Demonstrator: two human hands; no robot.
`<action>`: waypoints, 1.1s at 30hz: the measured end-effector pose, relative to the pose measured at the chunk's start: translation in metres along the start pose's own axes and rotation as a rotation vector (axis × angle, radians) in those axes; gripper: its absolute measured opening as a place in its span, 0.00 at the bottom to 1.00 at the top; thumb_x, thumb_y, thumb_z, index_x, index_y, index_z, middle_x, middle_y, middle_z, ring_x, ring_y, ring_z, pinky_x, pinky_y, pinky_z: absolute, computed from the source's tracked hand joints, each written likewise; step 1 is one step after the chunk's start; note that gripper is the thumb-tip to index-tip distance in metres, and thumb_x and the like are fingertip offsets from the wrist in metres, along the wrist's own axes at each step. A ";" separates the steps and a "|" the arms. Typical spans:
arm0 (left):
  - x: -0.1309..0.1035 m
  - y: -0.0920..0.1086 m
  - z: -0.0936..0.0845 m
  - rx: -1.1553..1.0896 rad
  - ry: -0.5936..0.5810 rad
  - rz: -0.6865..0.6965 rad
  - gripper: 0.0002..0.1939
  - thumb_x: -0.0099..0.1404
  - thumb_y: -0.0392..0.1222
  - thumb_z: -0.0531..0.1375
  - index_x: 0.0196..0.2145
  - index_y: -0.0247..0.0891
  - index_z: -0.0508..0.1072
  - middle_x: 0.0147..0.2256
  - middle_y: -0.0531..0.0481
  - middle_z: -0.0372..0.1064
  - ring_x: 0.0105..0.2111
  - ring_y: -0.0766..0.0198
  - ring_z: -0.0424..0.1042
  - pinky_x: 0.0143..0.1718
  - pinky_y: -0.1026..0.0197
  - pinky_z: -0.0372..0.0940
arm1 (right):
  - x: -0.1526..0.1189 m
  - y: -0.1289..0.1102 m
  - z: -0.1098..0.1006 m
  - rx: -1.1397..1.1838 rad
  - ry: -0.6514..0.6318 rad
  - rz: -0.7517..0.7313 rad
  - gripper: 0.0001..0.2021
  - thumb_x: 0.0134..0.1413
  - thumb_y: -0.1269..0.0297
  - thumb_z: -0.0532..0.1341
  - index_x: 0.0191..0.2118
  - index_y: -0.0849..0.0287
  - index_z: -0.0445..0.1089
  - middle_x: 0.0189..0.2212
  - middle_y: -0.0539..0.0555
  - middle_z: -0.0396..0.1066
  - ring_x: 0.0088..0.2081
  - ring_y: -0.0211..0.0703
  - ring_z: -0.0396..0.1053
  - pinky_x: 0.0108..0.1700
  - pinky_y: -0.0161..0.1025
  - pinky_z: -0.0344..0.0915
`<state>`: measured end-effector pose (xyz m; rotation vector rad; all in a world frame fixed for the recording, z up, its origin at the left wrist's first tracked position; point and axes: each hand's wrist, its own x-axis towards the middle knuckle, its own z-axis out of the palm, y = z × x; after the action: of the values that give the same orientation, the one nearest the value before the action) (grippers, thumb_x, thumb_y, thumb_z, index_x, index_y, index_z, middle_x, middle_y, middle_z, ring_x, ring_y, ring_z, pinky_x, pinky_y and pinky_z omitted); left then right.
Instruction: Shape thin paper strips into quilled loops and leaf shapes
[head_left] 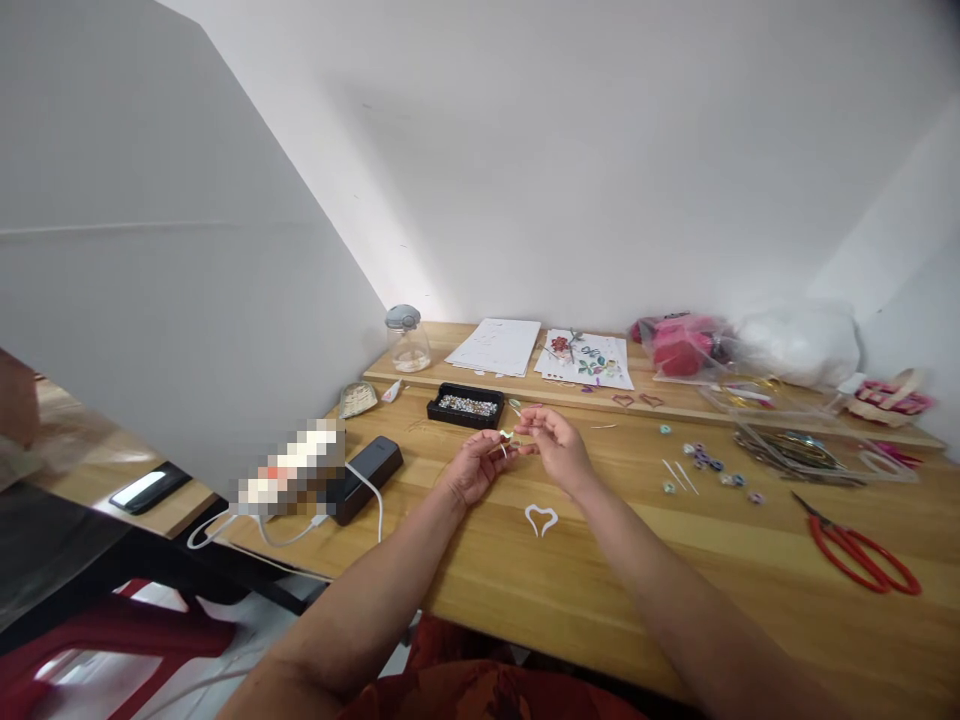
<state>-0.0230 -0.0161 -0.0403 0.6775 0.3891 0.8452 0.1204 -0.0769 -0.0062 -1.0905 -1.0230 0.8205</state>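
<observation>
My left hand (478, 468) is raised over the middle of the wooden table, its fingers closed on a small pale piece (506, 436). Right beside it, my right hand (553, 445) has its fingers pinched together near the same piece; what they grip is too small to make out. A white heart-shaped outline (541, 519) lies on the table below my hands. Just behind them stands a black tray (465, 405) of small shiny beads.
Red-handled scissors (862, 552) lie at the right, near small coloured pieces (701, 457) and a clear tray (825, 455). Papers (495, 346), a jar (409, 340) and plastic bags (795, 340) stand behind. A black box (369, 478) with cables is at left.
</observation>
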 end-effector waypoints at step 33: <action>0.001 -0.003 0.030 0.315 0.231 0.156 0.16 0.49 0.47 0.71 0.29 0.35 0.72 0.29 0.51 0.73 0.28 0.70 0.69 0.31 0.66 0.60 | -0.009 0.029 0.007 -0.146 0.062 -0.036 0.11 0.50 0.56 0.65 0.32 0.57 0.66 0.21 0.45 0.64 0.24 0.36 0.59 0.27 0.34 0.57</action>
<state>-0.0043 -0.0287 -0.0210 0.9132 0.6938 1.0254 0.1095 -0.0752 -0.0355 -1.2105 -1.0600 0.6868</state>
